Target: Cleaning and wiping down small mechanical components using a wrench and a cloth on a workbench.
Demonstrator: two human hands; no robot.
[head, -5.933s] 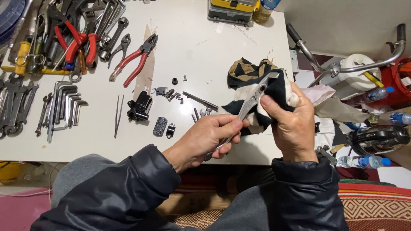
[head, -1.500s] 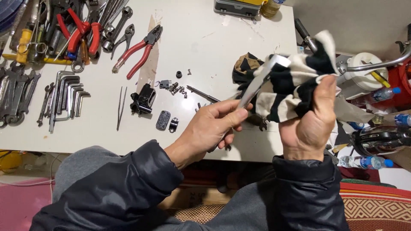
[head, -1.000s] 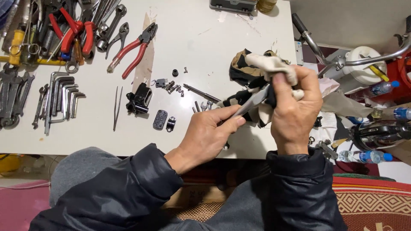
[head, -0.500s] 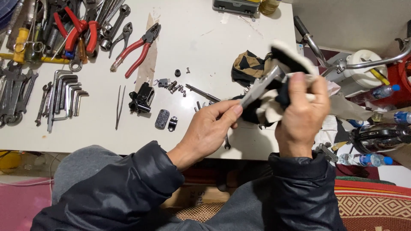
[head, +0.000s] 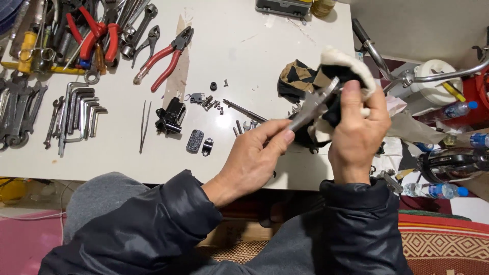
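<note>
While pinching the grey metal lever (head: 313,104) by its lower end between thumb and fingertips of the left hand (head: 254,158), closed firmly on it just right of the frame's centre, hold that end steady and move only the fabric. Wrap the black-and-white cloth (head: 334,56) snugly with the right hand (head: 356,132), clenched around the bundled fabric and the lever's upper end, right of centre and slightly above. Press with the thumb along the flat of the metal, work in short strokes, and turn to a clean fold when soiled. Hold both a little above the near edge of the white table (head: 254,61), as now, to avoid sweeping loose parts off. Mind the scatter just left of the hands: small screws and pins (head: 211,103), an oval grey plate (head: 194,141), a black clamp body (head: 170,116) and thin tweezers (head: 144,126). Note, farther out toward the upper left, red-handled pliers (head: 165,58), a row of hex keys (head: 81,114) and spanners (head: 18,112) at the left edge. Cannot make out the lever's upper end, buried in fabric and behind the right fingers, nor tell how clean the metal is. Cannot tell whether the tan-and-black scrap (head: 295,79) behind belongs to the same cloth. Cut off at the right edge: a chrome handlebar tube (head: 374,51) and plastic bottles (head: 458,109), only partly in view.
</note>
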